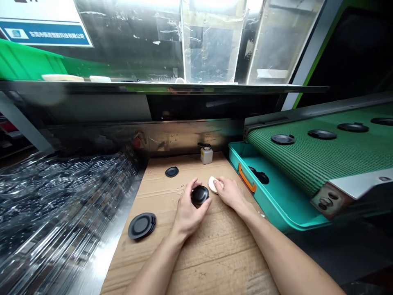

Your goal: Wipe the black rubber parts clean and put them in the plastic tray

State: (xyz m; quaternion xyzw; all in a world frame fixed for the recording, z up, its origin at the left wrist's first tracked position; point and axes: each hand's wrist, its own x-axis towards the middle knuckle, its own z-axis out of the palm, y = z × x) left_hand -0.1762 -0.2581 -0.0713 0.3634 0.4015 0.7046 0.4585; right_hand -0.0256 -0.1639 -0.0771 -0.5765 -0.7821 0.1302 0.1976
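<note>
My left hand [192, 209] is closed around the edges of a round black plastic lid [199, 195], its glossy face turned up toward me. Just to the right, my right hand [230, 191] pinches a white round pad [212, 185] between thumb and fingers, close to the lid but apart from it. Both are over a cardboard sheet [221, 250]. A small stack of black lids [142, 226] lies at its left side, and a single black lid [171, 171] lies farther back. Behind my hands stands a small whitish bottle [206, 155] with a black top.
On the right, a green conveyor belt [346, 151] carries several black lids above a teal bin [285, 205] with an orange handle and black lids inside. Clear plastic packaging [61, 205] piles up at left. A metal shelf [159, 87] crosses behind, with a green crate [27, 61] on it.
</note>
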